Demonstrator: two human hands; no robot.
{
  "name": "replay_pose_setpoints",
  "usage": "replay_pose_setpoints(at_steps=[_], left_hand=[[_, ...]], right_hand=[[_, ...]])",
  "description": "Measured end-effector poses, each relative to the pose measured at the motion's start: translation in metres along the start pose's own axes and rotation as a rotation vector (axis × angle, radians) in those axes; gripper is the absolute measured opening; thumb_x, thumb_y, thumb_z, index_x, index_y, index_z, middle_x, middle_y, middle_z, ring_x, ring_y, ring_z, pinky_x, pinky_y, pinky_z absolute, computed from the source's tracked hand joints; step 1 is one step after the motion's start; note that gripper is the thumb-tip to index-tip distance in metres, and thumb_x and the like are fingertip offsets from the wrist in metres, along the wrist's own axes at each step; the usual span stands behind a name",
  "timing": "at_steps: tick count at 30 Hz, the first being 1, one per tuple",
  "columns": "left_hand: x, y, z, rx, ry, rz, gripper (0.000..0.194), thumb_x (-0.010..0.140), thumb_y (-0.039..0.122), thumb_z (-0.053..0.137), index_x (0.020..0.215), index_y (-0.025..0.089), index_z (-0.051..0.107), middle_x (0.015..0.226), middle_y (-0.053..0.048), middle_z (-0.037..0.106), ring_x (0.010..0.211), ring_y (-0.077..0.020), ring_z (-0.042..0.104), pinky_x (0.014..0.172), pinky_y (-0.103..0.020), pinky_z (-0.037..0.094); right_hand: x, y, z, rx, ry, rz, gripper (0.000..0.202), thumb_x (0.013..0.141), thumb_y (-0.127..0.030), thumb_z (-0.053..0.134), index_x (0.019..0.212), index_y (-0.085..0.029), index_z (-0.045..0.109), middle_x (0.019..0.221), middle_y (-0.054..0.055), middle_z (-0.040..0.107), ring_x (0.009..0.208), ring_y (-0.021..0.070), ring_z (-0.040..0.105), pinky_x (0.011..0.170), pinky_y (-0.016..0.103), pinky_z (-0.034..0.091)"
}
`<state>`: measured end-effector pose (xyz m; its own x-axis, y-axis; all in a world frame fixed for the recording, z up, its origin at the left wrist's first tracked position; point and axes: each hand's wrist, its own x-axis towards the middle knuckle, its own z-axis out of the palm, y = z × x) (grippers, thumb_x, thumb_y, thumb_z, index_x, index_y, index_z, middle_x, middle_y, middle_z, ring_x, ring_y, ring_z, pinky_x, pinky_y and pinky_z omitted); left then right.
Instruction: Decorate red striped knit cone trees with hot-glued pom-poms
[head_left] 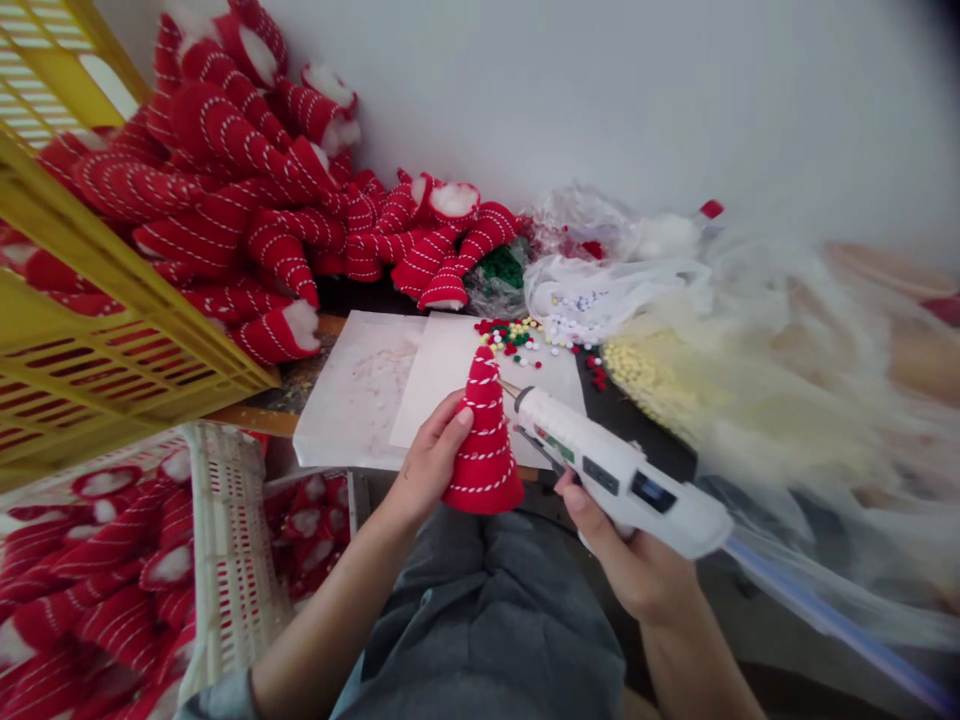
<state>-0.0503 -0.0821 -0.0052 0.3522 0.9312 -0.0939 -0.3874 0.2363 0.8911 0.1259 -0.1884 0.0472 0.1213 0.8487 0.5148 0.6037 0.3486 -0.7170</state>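
My left hand (pixel 435 455) is closed around the left side of a red felt cone (pixel 486 450) wound with white twisted cord, its tip pointing up. In my right hand (pixel 626 560) is a white hot glue gun (pixel 615 465) with a small dark display. Its metal nozzle points left and is at, or very near, the cone's upper right side; I cannot tell if they touch. Behind the cone's tip, small red, green, yellow and white pom-poms (pixel 517 338) lie on a white sheet (pixel 427 400).
Many red striped stuffed cones (pixel 247 200) are heaped at the back left, beside a yellow crate (pixel 135 330). A white basket (pixel 236 540) at lower left holds more. Clear plastic bags (pixel 787 380) with yellow pom-poms (pixel 649 385) fill the right. A glue stick (pixel 832 620) trails from the gun.
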Motion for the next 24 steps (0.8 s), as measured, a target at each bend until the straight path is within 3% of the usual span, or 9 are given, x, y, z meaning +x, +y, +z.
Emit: replay_pose_setpoints(at_steps=[5, 11, 18, 21, 24], left_hand=[[0.000, 0.001, -0.002, 0.023, -0.025, -0.015, 0.049, 0.088, 0.058, 0.072, 0.123, 0.023, 0.073, 0.112, -0.007, 0.078, 0.098, -0.0268, 0.072, 0.087, -0.036, 0.053], [0.003, 0.002, -0.003, 0.018, -0.035, -0.007, 0.050, 0.088, 0.058, 0.072, 0.123, 0.023, 0.073, 0.111, -0.007, 0.079, 0.099, -0.0273, 0.072, 0.087, -0.036, 0.055], [0.000, 0.006, 0.005, -0.058, 0.021, -0.049, 0.055, 0.083, 0.058, 0.077, 0.121, 0.019, 0.073, 0.106, -0.009, 0.080, 0.101, -0.0297, 0.074, 0.089, -0.038, 0.059], [0.004, 0.022, -0.004, -0.139, 0.114, -0.121, 0.054, 0.085, 0.057, 0.074, 0.121, 0.017, 0.071, 0.095, -0.010, 0.080, 0.093, -0.0295, 0.077, 0.086, -0.039, 0.061], [0.012, 0.058, -0.029, -0.224, 0.288, -0.129, 0.042, 0.093, 0.053, 0.061, 0.118, 0.020, 0.071, 0.083, -0.005, 0.079, 0.077, -0.0246, 0.077, 0.076, -0.037, 0.064]], right_hand=[[0.003, 0.000, 0.001, -0.037, -0.022, 0.009, 0.012, 0.097, -0.026, 0.064, 0.103, -0.023, 0.074, 0.090, 0.006, 0.079, 0.082, 0.0236, 0.078, 0.079, 0.034, 0.067], [0.004, 0.000, 0.000, -0.042, -0.028, -0.008, 0.016, 0.096, -0.022, 0.063, 0.108, -0.023, 0.074, 0.096, 0.007, 0.080, 0.089, 0.0243, 0.079, 0.082, 0.034, 0.067], [0.003, 0.002, 0.002, -0.021, -0.058, -0.042, 0.007, 0.097, -0.022, 0.064, 0.096, -0.024, 0.070, 0.083, 0.003, 0.074, 0.073, 0.0195, 0.074, 0.062, 0.026, 0.061], [0.001, 0.012, -0.010, -0.081, -0.036, -0.042, 0.004, 0.097, -0.026, 0.064, 0.100, -0.026, 0.067, 0.090, 0.003, 0.072, 0.080, 0.0202, 0.073, 0.068, 0.028, 0.059], [0.012, 0.030, -0.027, -0.342, -0.048, -0.096, 0.018, 0.098, -0.034, 0.064, 0.112, -0.023, 0.064, 0.107, 0.009, 0.072, 0.095, 0.0258, 0.072, 0.079, 0.035, 0.058]])
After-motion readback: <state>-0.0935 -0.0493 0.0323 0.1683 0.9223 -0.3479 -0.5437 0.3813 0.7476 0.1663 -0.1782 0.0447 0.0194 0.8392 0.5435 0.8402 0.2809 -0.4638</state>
